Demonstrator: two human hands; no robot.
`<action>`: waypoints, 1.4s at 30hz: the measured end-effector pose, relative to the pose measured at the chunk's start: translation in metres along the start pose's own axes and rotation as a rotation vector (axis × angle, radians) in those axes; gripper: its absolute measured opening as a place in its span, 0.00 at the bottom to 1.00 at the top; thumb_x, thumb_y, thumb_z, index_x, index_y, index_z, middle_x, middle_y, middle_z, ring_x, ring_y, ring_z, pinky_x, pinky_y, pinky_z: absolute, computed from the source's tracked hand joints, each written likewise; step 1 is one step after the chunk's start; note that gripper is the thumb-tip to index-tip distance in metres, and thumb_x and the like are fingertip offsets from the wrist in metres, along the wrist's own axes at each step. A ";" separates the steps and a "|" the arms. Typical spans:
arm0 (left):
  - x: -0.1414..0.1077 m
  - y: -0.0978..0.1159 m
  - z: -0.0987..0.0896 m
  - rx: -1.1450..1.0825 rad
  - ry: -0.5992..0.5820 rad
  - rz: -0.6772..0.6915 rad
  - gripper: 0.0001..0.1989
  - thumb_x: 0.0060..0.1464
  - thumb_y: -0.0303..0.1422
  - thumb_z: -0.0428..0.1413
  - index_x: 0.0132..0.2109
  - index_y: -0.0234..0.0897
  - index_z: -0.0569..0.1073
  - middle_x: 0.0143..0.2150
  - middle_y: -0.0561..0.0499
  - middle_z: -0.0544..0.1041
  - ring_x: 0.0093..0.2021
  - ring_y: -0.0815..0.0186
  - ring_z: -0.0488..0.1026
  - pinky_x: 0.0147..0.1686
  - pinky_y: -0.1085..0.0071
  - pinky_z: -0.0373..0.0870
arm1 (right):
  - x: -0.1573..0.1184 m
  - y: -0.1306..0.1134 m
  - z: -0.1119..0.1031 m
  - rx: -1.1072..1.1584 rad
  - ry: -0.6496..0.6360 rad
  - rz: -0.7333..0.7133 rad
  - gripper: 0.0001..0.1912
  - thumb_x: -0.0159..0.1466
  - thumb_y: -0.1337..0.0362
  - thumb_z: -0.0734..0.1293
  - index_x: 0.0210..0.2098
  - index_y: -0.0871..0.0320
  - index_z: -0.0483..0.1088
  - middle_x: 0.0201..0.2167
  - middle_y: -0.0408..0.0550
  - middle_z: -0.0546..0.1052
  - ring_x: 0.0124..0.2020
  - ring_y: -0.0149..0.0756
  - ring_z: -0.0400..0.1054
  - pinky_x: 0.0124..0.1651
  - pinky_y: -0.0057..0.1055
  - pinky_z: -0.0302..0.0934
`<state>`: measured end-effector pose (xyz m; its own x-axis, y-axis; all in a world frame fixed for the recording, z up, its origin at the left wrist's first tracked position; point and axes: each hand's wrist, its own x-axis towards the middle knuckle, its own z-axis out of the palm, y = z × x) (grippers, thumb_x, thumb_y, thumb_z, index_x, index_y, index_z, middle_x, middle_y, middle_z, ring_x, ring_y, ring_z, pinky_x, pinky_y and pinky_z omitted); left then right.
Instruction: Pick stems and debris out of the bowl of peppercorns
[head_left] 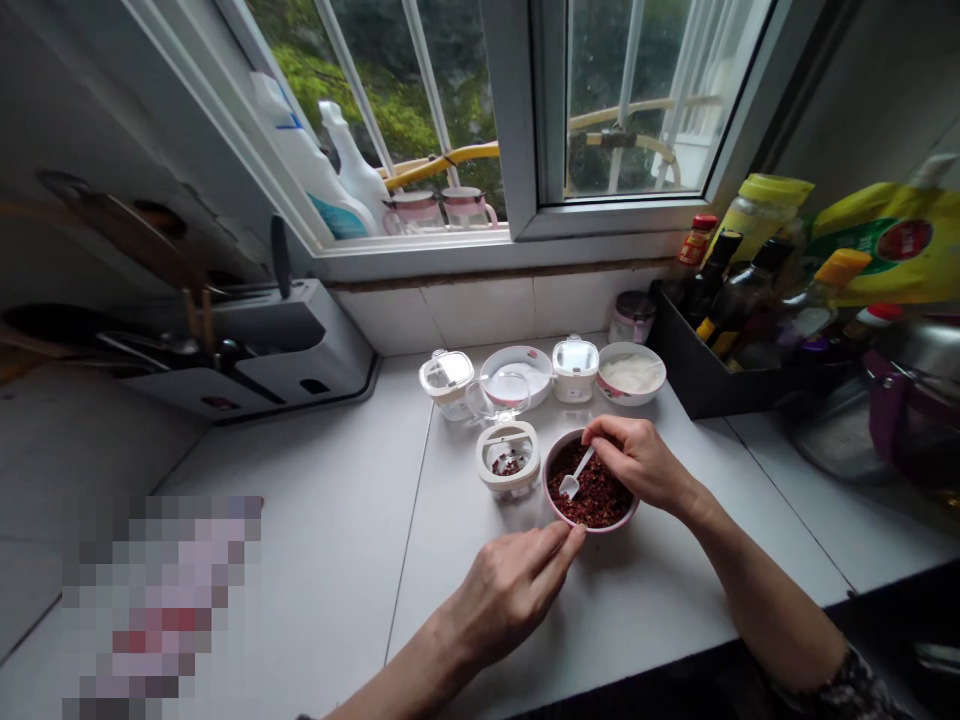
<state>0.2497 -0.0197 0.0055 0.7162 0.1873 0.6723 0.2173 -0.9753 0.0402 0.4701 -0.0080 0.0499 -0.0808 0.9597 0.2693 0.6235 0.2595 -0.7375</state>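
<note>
My right hand (637, 462) pinches the handle of a small white spoon (571, 484), whose scoop rests on dark red dried spice (600, 492) in a pink-rimmed bowl (550, 497). My left hand (517, 580) has its fingertips on the bowl's near rim, gripping it at the front left. Just left of the bowl stands a clear jar with a cream rim (508, 486), its lid off and a little of the same spice inside. A clear lid (499, 402) lies behind that jar.
Behind are two lidded jars (446, 380) (575, 368), a bowl with white powder (517, 380) and another white-filled bowl (631, 374). Bottles in a black box (697, 385) stand right; a utensil holder (292, 350) stands left. A blurred packet (180, 600) lies front left.
</note>
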 end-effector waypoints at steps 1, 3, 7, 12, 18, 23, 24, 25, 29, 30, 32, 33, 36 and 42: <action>0.000 0.000 0.000 -0.001 -0.001 0.001 0.12 0.66 0.21 0.45 0.51 0.24 0.70 0.40 0.40 0.79 0.33 0.65 0.78 0.28 0.72 0.78 | 0.000 0.000 0.000 0.002 -0.004 0.001 0.10 0.62 0.73 0.59 0.30 0.58 0.70 0.25 0.42 0.74 0.27 0.31 0.67 0.32 0.26 0.59; 0.000 0.000 0.000 -0.003 0.000 0.003 0.13 0.66 0.21 0.45 0.52 0.24 0.70 0.40 0.40 0.79 0.33 0.64 0.79 0.27 0.72 0.78 | 0.000 0.000 -0.001 0.012 -0.007 0.007 0.10 0.61 0.73 0.59 0.30 0.58 0.70 0.25 0.42 0.74 0.27 0.31 0.66 0.32 0.26 0.59; 0.000 0.000 0.001 -0.007 -0.001 -0.001 0.12 0.66 0.21 0.45 0.52 0.24 0.70 0.40 0.40 0.79 0.33 0.63 0.79 0.26 0.71 0.78 | 0.000 -0.001 -0.002 0.039 0.003 0.030 0.10 0.62 0.71 0.58 0.30 0.58 0.70 0.24 0.42 0.73 0.26 0.31 0.66 0.32 0.27 0.59; 0.000 0.000 0.001 0.003 -0.001 0.002 0.12 0.66 0.21 0.45 0.52 0.24 0.70 0.40 0.40 0.79 0.33 0.64 0.79 0.26 0.71 0.78 | 0.001 0.000 -0.002 0.067 0.018 0.048 0.09 0.62 0.69 0.59 0.30 0.58 0.70 0.24 0.42 0.73 0.27 0.31 0.66 0.33 0.27 0.59; 0.001 0.000 0.000 -0.004 0.007 0.002 0.12 0.67 0.21 0.45 0.51 0.24 0.70 0.40 0.41 0.79 0.32 0.64 0.78 0.25 0.71 0.77 | 0.001 0.005 -0.001 0.142 0.055 0.119 0.08 0.61 0.67 0.60 0.30 0.58 0.71 0.22 0.41 0.71 0.25 0.31 0.64 0.30 0.27 0.58; 0.003 0.000 -0.001 0.001 0.007 -0.005 0.12 0.67 0.22 0.45 0.50 0.24 0.71 0.40 0.41 0.80 0.31 0.65 0.78 0.25 0.72 0.77 | 0.002 0.007 -0.001 0.226 0.079 0.176 0.08 0.61 0.65 0.61 0.30 0.58 0.71 0.20 0.39 0.69 0.22 0.29 0.62 0.27 0.26 0.57; 0.003 0.000 -0.001 0.002 0.007 -0.006 0.12 0.67 0.22 0.45 0.50 0.24 0.71 0.40 0.41 0.80 0.31 0.65 0.78 0.25 0.72 0.77 | 0.002 0.007 -0.001 0.241 0.082 0.188 0.07 0.61 0.65 0.62 0.31 0.58 0.72 0.19 0.39 0.69 0.21 0.29 0.62 0.26 0.26 0.57; 0.003 0.000 -0.001 0.003 0.007 -0.004 0.12 0.67 0.22 0.45 0.50 0.24 0.71 0.39 0.41 0.80 0.31 0.65 0.78 0.25 0.72 0.76 | 0.002 0.007 -0.002 0.259 0.084 0.202 0.07 0.60 0.65 0.62 0.31 0.59 0.72 0.19 0.39 0.69 0.20 0.28 0.62 0.25 0.26 0.57; 0.003 0.001 -0.001 0.005 0.011 -0.008 0.12 0.67 0.22 0.44 0.50 0.24 0.71 0.39 0.41 0.80 0.31 0.66 0.78 0.26 0.74 0.76 | 0.004 0.004 -0.004 0.362 0.090 0.255 0.08 0.60 0.62 0.64 0.33 0.60 0.73 0.21 0.41 0.72 0.19 0.27 0.63 0.23 0.26 0.58; 0.003 0.001 -0.001 0.003 0.012 -0.009 0.12 0.67 0.22 0.44 0.50 0.25 0.71 0.39 0.41 0.80 0.31 0.66 0.78 0.26 0.74 0.76 | 0.004 0.004 -0.004 0.389 0.097 0.262 0.09 0.59 0.61 0.65 0.34 0.60 0.73 0.22 0.41 0.72 0.18 0.27 0.63 0.23 0.26 0.59; 0.002 0.001 -0.001 -0.001 0.012 -0.014 0.12 0.67 0.22 0.45 0.50 0.25 0.71 0.40 0.41 0.80 0.31 0.67 0.78 0.26 0.74 0.76 | 0.004 0.003 -0.005 0.439 0.120 0.266 0.10 0.59 0.60 0.67 0.34 0.60 0.74 0.22 0.42 0.73 0.18 0.27 0.64 0.23 0.26 0.60; 0.002 0.001 -0.001 -0.002 0.009 -0.015 0.12 0.67 0.22 0.45 0.50 0.25 0.71 0.40 0.41 0.79 0.31 0.67 0.78 0.26 0.74 0.76 | 0.005 0.003 -0.006 0.460 0.133 0.261 0.10 0.58 0.59 0.67 0.34 0.60 0.74 0.23 0.42 0.74 0.19 0.27 0.64 0.23 0.26 0.60; 0.001 0.000 -0.001 -0.005 -0.005 -0.019 0.12 0.67 0.22 0.45 0.51 0.25 0.70 0.40 0.40 0.79 0.32 0.66 0.78 0.27 0.74 0.77 | 0.004 0.000 -0.005 0.495 0.176 0.230 0.12 0.58 0.57 0.69 0.34 0.60 0.74 0.23 0.43 0.74 0.18 0.27 0.64 0.23 0.26 0.61; 0.000 0.000 0.000 -0.013 -0.018 -0.023 0.13 0.66 0.22 0.45 0.53 0.25 0.70 0.41 0.40 0.79 0.34 0.65 0.78 0.28 0.73 0.77 | -0.001 -0.009 0.007 0.501 0.262 0.174 0.12 0.61 0.57 0.69 0.36 0.60 0.75 0.24 0.44 0.77 0.20 0.29 0.69 0.26 0.27 0.68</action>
<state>0.2498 -0.0198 0.0056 0.7229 0.2113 0.6579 0.2250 -0.9722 0.0649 0.4594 -0.0109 0.0522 0.2246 0.9505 0.2149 0.1615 0.1811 -0.9701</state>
